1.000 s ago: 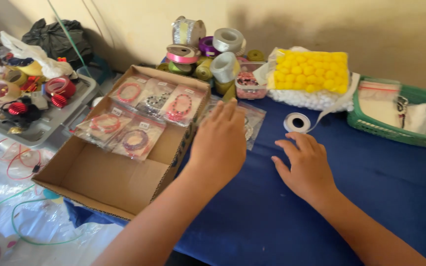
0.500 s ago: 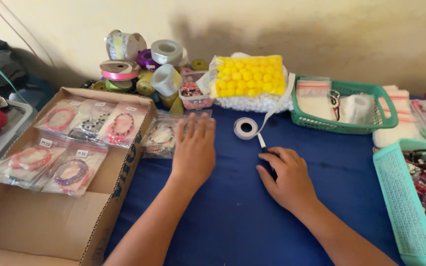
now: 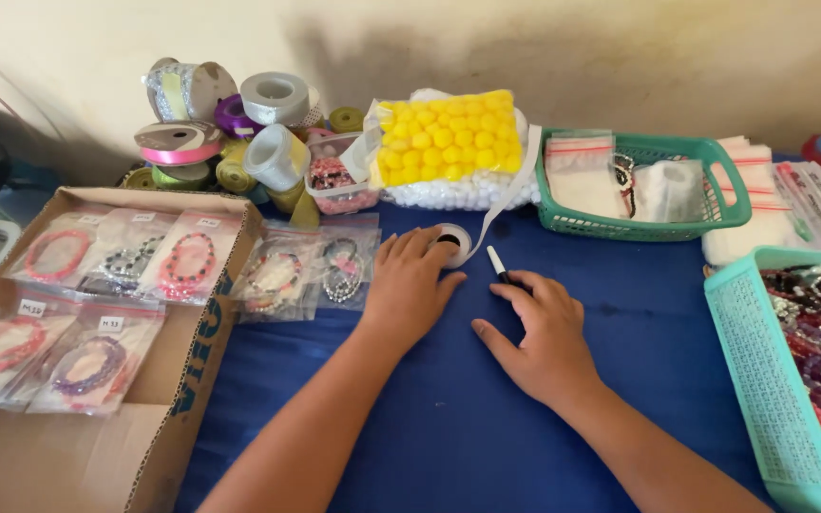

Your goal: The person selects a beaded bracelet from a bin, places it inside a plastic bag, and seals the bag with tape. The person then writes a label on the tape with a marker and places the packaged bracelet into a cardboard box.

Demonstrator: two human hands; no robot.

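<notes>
Head cam, mid-frame: left hand (image 3: pixel 409 290) flat, fingers together, touching white tape roll (image 3: pixel 450 239); right hand (image 3: pixel 544 334) fingers loosely spread, empty, by pen (image 3: pixel 498 265). Careless nudge could roll pen off.

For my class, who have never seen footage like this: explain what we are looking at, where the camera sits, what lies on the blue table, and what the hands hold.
One camera, worn on a person's head, looks down at their bare hands. The left hand rests flat, fingertips at a white tape roll. The right hand lies over a small pen; no clear grip shows. On the blue table lie bagged bracelets, a cardboard box with more, ribbon spools, yellow pompoms and a green basket.
</notes>
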